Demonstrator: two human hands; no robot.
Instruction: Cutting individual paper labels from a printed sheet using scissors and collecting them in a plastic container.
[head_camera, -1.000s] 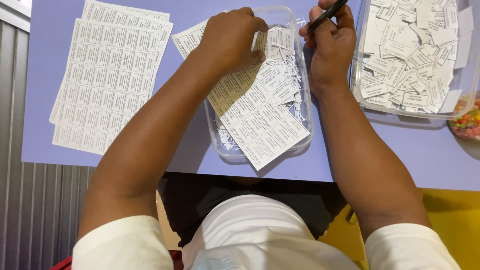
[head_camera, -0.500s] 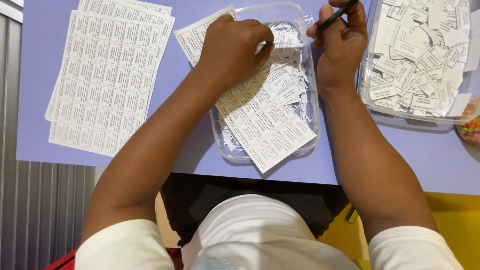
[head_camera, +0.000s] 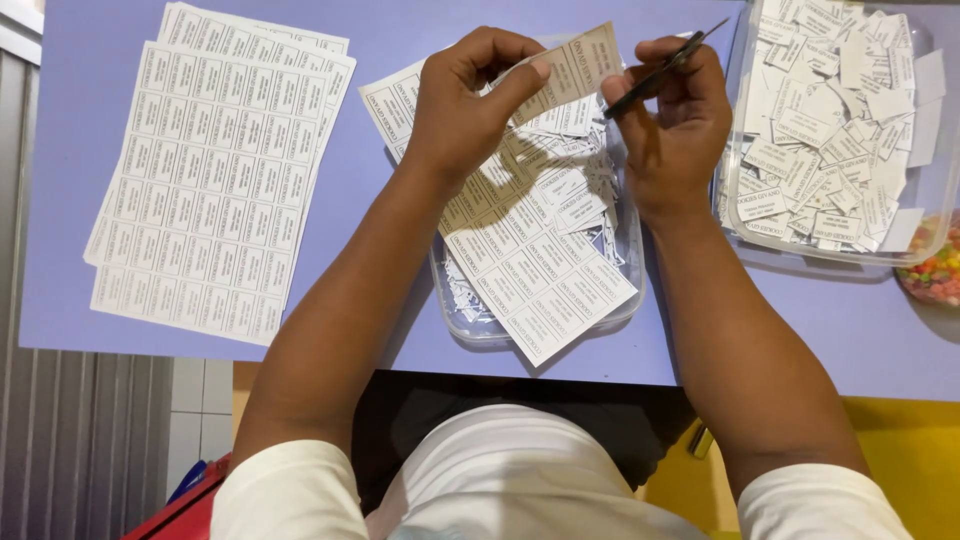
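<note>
Over the clear plastic tub (head_camera: 620, 300), left hand (head_camera: 465, 105) pinching a gridded label sheet (head_camera: 530, 270) (thin, flat paper), right hand (head_camera: 675, 130) clenched on black scissors (head_camera: 660, 72).

A small packing workspace: printed label sheets (head_camera: 215, 170) and tubs (head_camera: 840, 130) on a table (head_camera: 60, 200)

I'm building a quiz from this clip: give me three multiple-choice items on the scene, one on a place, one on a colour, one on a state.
1. Where does the stack of uncut label sheets lie?
A. left of the left hand
B. inside the right tub
C. on the person's lap

2. What colour is the table top?
A. green
B. light purple
C. black

3. How is the right tub?
A. lidded
B. open, holding cut labels
C. upside down

Key: 1 A, the stack lies flat at the table's left; 2 B, bare surface shows purple; 3 B, loose white slips fill it and no lid covers them.
</note>
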